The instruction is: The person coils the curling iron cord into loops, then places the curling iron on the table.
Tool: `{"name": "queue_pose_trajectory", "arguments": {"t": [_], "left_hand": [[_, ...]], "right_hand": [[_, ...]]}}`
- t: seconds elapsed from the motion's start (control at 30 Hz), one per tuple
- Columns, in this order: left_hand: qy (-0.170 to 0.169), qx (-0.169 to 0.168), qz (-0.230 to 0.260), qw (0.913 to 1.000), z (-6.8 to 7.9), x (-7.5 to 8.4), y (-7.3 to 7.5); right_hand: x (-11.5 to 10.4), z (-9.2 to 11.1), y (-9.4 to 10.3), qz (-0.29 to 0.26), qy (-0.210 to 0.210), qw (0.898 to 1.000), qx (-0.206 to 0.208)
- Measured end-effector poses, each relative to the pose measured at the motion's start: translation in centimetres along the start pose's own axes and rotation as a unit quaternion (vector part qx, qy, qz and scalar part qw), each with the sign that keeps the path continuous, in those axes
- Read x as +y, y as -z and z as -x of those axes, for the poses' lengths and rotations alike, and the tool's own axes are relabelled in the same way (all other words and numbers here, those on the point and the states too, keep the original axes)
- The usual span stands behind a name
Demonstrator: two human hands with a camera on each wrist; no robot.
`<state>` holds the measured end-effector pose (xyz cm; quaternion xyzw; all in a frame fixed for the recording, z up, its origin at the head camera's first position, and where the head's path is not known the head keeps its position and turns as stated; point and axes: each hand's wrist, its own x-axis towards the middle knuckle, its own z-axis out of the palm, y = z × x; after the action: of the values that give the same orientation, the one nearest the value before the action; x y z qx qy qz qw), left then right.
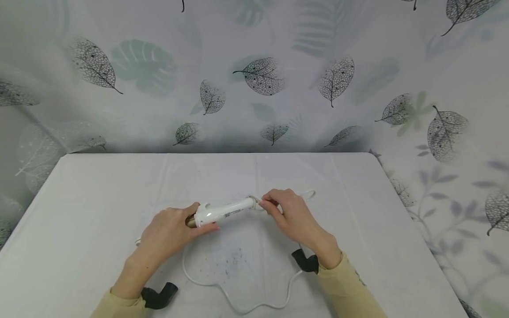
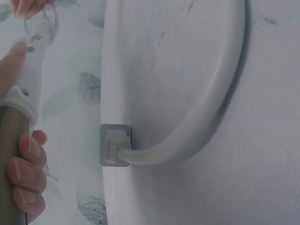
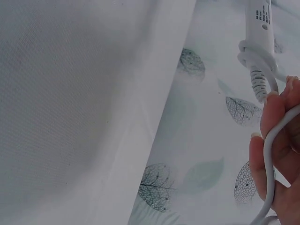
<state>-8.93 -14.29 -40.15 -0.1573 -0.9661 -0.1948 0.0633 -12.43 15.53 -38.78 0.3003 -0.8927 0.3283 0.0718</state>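
A curling iron (image 1: 226,211) with a glossy white handle and a bronze barrel (image 2: 11,159) is held above the table. My left hand (image 1: 169,232) grips the barrel, its fingers curled round it and its thumb lying along the handle. At the handle's far end, my right hand (image 1: 294,218) pinches the white cord (image 3: 276,129) between thumb and fingers. A loop of that cord (image 3: 255,55) passes round the handle's end, above the ribbed strain relief (image 3: 258,83). Part of the barrel is hidden by the left hand in the head view.
The slack cord curves over the white table (image 1: 99,194) in front of me. Its plug (image 2: 116,145) shows in the left wrist view. Black bands (image 1: 160,296) sit at both wrists. A leaf-patterned cloth (image 1: 238,110) hangs behind the table.
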Motion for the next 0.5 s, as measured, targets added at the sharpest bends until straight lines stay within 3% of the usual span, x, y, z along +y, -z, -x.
{"name": "queue_pose_trajectory", "arguments": {"t": [0.27,0.5], "left_hand": [[0.011,0.009,-0.015,0.9998,-0.06,-0.04,-0.14],[0.018,0.034,-0.018,0.9991,0.02,0.03,-0.19]], "right_hand": [[0.01,0.14,0.18,0.003,-0.004,1.000,-0.015],[0.09,0.17,-0.09,0.019,0.020,1.000,-0.004]]}}
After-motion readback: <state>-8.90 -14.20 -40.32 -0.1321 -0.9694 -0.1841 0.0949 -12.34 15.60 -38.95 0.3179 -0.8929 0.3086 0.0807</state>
